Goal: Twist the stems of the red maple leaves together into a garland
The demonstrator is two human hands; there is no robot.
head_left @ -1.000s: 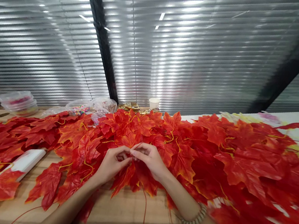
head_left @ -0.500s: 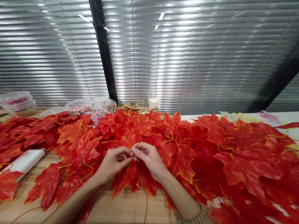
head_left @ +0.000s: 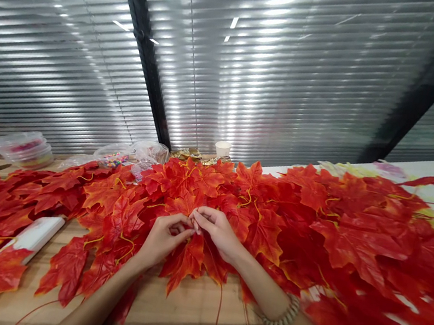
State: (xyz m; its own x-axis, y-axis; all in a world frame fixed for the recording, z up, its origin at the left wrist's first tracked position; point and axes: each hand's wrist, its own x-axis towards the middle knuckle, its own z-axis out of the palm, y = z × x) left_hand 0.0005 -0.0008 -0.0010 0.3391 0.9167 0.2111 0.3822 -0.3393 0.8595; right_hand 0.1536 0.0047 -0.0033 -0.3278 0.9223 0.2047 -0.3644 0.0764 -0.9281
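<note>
Both of my hands meet over a heap of red-orange artificial maple leaves (head_left: 267,234). My left hand (head_left: 163,238) is closed in a pinch, thumb against fingertips. My right hand (head_left: 217,232) pinches right beside it, fingertips nearly touching the left ones. From between them hangs one artificial maple leaf (head_left: 187,262), its stem end at the fingers; the exact point gripped is too small and covered to make out. A thin red cord (head_left: 217,318) runs down from the leaves below my right hand onto the wooden table (head_left: 173,324).
Leaf piles spread left and right, with yellow stems looping out. A white box-like object (head_left: 38,235) lies partly under leaves. Clear plastic tubs (head_left: 23,148), a bag of coloured beads (head_left: 118,157) and a paper cup (head_left: 222,149) stand at the back, before window blinds (head_left: 290,75).
The leaf under my hands has turned and hangs slightly lower. The red cord has shifted a little to the right. My hands stay in nearly the same place, still pinching.
</note>
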